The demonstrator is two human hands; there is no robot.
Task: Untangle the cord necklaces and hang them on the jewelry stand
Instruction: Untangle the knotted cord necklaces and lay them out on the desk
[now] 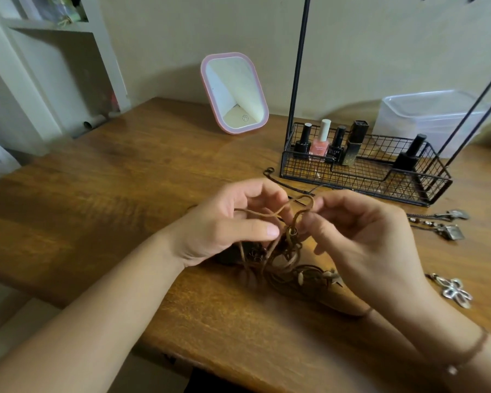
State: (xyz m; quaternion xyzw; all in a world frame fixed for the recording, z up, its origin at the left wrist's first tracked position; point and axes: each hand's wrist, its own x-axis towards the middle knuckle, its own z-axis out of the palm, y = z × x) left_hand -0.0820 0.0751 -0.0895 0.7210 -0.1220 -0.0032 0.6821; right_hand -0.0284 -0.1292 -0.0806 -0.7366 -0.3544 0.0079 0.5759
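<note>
A tangle of brown cord necklaces (288, 259) hangs between my hands just above the wooden table (142, 177), its beads and lower loops resting on the wood. My left hand (227, 222) pinches a strand of the brown cord on the left side of the tangle. On the right, my right hand (363, 236) pinches a loop of the same cord near its top. The black wire jewelry stand (295, 66) rises from a wire basket base (363, 180) behind my hands; its upper hooks are mostly cut off by the frame.
Several nail polish bottles (319, 140) stand in the basket. A pink-framed mirror (234, 92) leans at the back, a clear plastic box (425, 117) sits at back right. More necklaces with metal pendants (455, 290) lie at the right; a thin black cord (284, 182) lies before the basket.
</note>
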